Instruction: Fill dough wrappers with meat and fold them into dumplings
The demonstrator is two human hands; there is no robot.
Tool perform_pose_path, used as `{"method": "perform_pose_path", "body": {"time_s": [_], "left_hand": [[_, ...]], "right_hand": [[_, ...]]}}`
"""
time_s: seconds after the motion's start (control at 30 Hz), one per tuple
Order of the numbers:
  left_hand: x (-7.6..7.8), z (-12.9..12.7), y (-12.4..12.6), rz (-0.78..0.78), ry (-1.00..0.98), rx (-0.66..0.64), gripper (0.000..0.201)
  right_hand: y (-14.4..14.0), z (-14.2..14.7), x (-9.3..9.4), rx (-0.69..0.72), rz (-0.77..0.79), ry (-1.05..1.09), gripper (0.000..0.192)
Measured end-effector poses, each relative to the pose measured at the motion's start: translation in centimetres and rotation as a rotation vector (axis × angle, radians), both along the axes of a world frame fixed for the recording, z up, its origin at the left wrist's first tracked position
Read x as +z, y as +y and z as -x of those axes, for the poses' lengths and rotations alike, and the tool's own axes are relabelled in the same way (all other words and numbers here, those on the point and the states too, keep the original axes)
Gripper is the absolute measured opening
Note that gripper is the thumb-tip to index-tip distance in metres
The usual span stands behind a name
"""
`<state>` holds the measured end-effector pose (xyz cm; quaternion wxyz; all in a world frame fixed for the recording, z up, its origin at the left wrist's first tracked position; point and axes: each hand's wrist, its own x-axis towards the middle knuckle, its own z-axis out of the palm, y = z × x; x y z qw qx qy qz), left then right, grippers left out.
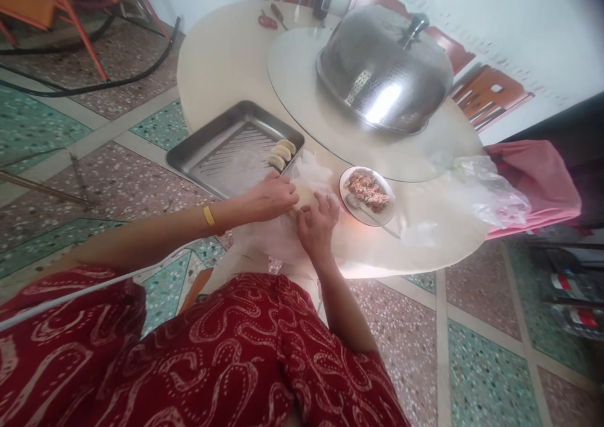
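Observation:
My left hand (268, 199) and my right hand (317, 221) meet over a pale dumpling wrapper (304, 194) lying on a clear plastic sheet (314, 170) at the table's near edge. Fingers of both hands pinch at the wrapper; how firmly they hold it is hard to tell. Just behind the left hand stands a steel tray (221, 141) with three folded dumplings (281, 153) in its right corner. To the right of my right hand sits a small plate of minced filling (367, 191) with a spoon (363, 207) on it.
A large steel dome cover (384, 68) stands on a glass turntable (297, 81) in the middle of the round table. A crumpled plastic bag (486, 191) and pink cloth (542, 182) lie at the right. Scissors (267, 19) lie at the far edge. Wooden chairs stand behind.

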<state>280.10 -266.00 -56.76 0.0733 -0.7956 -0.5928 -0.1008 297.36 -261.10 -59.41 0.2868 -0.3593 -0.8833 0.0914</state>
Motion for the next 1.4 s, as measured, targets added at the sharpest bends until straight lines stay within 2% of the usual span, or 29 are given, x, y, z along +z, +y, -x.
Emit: {"method": "perform_pose_path", "body": {"time_s": [0.23,0.4,0.53,0.73,1.13,1.27,1.4], "left_hand": [[0.8,-0.1,0.6,-0.008,0.035,-0.031,0.019],[1.6,0.4,0.2,0.032,0.015,0.034,0.020],[1.4,0.6,-0.4,0.052,-0.004,0.049,0.013],[0.9,0.0,-0.5,0.025,0.001,0.033,0.019],[0.4,0.4,0.9,-0.005,0.004,0.022,0.022],[0.6,0.9,0.2,0.033,-0.015,0.070,0.016],[1.2,0.6,-0.2,0.037,-0.005,0.091,0.020]], "right_hand": [[-0.1,0.1,0.3,-0.005,-0.001,-0.032,0.012],[-0.4,0.4,0.2,0.012,-0.025,-0.100,0.016],[0.0,0.5,0.1,-0.002,-0.032,-0.044,0.016],[0.5,0.4,0.2,-0.009,-0.030,0.005,0.015],[0.5,1.8,0.7,-0.011,-0.021,-0.065,0.018],[1.0,1.7,0.9,-0.024,-0.011,-0.029,0.019],[1.2,1.3,1.0,-0.027,-0.016,-0.034,0.017]]}}
